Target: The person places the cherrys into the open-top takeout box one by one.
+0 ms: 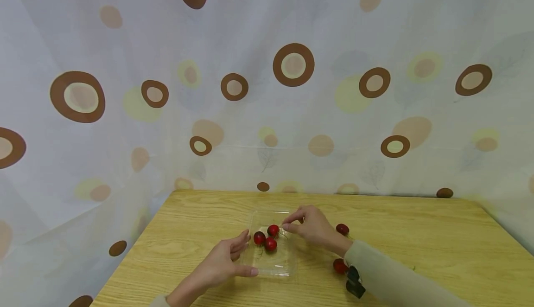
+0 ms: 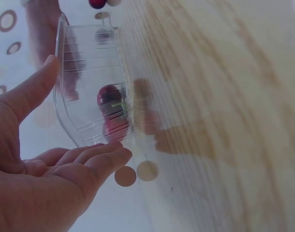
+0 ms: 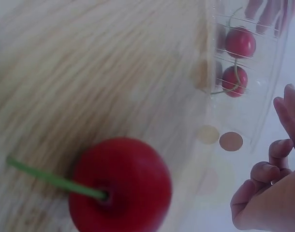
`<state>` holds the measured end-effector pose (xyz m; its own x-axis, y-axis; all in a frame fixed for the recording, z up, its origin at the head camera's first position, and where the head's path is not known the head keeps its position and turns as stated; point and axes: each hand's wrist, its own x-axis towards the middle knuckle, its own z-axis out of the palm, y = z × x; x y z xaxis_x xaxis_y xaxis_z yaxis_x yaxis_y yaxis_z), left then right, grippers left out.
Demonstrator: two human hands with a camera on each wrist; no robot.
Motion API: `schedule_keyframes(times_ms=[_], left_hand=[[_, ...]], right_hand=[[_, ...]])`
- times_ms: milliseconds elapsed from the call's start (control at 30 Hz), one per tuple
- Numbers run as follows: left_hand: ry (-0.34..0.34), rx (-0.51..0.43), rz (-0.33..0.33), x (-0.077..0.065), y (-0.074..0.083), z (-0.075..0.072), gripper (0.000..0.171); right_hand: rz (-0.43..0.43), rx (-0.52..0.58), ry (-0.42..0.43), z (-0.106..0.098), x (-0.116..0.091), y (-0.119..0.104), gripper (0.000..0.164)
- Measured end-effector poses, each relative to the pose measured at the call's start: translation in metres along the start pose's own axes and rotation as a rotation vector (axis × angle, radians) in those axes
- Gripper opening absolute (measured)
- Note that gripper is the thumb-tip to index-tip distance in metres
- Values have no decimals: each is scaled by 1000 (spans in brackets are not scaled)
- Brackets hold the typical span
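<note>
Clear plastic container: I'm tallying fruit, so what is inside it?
Three red cherries lie inside the clear container; no other fruit shows there. Whatever is directly beneath them is covered and cannot be seen.

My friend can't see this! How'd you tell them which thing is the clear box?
Find the wooden table in front of the spotty curtain. Look between the left hand and right hand for the clear plastic box with three red cherries inside. Unlike the loose cherries to its right, it's see-through.
</note>
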<state>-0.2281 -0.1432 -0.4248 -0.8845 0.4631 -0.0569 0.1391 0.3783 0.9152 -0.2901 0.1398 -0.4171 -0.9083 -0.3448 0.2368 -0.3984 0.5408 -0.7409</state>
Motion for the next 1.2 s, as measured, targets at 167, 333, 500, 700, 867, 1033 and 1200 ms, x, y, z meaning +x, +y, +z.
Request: schedule_keyframes(times_ms=[167, 333, 500, 700, 867, 1033, 1200], left_hand=[[0, -1, -3, 0, 0, 1, 102], [-2, -3, -7, 1, 0, 1, 103], [0, 0, -13, 1, 0, 2, 103], [6, 5, -20, -1, -1, 0, 104], [1, 6, -16, 0, -1, -1, 104], [-9, 5, -15, 0, -2, -1, 104], [-11, 4, -15, 1, -2, 0, 104]], right_hand=[[-14, 1, 8, -17, -6, 1, 14], [-10, 9, 22, -41, -20, 5, 19], [69, 13, 49, -66, -36, 13, 23], [160, 21, 62, -92, -54, 28, 26], [179, -26, 62, -112, -70, 46, 29], [203, -70, 55, -126, -82, 66, 28], [224, -82, 19, -133, -92, 82, 27]])
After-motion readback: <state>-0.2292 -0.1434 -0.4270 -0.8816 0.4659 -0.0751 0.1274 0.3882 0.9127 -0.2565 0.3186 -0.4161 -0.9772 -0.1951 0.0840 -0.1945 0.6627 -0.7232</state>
